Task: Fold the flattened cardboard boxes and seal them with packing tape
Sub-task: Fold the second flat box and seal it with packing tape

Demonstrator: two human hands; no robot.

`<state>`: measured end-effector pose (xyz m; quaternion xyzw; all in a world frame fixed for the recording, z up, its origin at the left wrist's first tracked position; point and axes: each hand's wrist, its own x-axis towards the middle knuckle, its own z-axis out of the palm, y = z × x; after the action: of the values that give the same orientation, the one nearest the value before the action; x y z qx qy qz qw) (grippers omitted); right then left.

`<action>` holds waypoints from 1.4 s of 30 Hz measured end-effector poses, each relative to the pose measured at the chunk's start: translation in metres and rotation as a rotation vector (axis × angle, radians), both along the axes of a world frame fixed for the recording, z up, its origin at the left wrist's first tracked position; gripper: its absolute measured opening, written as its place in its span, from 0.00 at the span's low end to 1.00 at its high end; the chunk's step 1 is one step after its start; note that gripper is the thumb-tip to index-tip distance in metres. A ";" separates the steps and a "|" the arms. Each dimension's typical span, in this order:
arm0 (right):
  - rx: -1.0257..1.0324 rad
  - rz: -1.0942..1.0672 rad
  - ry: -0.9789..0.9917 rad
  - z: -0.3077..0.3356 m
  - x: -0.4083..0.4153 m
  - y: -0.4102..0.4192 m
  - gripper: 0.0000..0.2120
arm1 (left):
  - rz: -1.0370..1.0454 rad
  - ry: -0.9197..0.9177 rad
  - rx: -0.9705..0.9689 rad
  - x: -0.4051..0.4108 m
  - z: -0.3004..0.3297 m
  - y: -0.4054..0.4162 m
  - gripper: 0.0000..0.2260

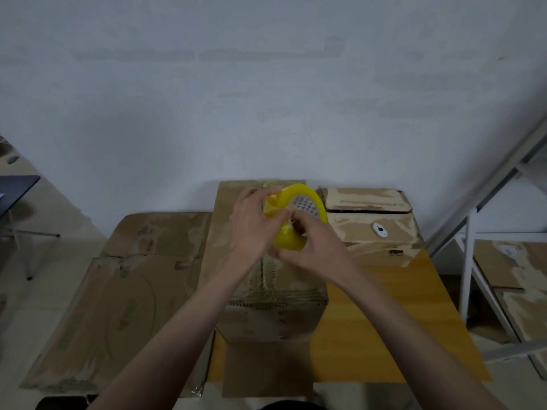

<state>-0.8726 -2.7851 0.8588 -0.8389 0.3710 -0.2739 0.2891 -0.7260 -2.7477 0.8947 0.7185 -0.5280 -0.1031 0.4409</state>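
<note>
Far left, on the table (384, 321), I log a flat box (124, 291), unfolded, with a faint oval print and a small red mark I cannot read. Next right, centre, the box (266, 297) stands folded, its top seam running straight away from me toward the wall (266, 84), old tape residue along it. Directly above that seam I hold the tape roll (296, 220), yellow, tipped on edge, its core showing a pattern of small grey marks but no legible brand. My left hand (254, 229) curls on the roll's left side, fingers pinching at the rim, seemingly at the loose tape end. My right hand (316, 250) grips the roll from the near right, fingers curled round its lower edge. Both hands are equally close to the seam; I judge the coming pull must follow the seam's long axis. Right of that, touching the wall, a second box (370, 226) with torn facing carries a small white tag (379, 229), unreadable. Far right, a white rack (473, 261) holds more cardboard (518, 261).
</note>
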 end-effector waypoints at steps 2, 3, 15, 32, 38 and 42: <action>-0.078 0.002 0.106 -0.005 0.002 -0.001 0.29 | -0.016 -0.023 0.002 -0.003 0.001 -0.001 0.16; -0.089 -0.005 0.065 -0.005 0.001 -0.002 0.26 | -0.052 -0.034 0.000 -0.002 0.002 -0.001 0.16; 0.035 0.038 -0.172 0.000 -0.011 0.011 0.14 | -0.143 -0.124 -0.146 0.000 0.016 0.020 0.17; -0.016 -0.008 -0.197 0.001 -0.011 0.025 0.14 | -0.048 -0.254 -0.348 -0.026 0.000 0.042 0.09; -0.018 -0.008 -0.198 0.002 -0.010 0.026 0.16 | -0.061 -0.235 -0.388 -0.020 0.005 0.044 0.06; -0.007 -0.017 -0.118 0.001 -0.012 0.025 0.15 | -0.131 -0.184 -0.337 -0.009 0.009 0.042 0.04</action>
<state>-0.8844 -2.7598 0.8593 -0.8190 0.3596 -0.3268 0.3052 -0.7350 -2.7058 0.9040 0.6051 -0.6213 0.0244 0.4972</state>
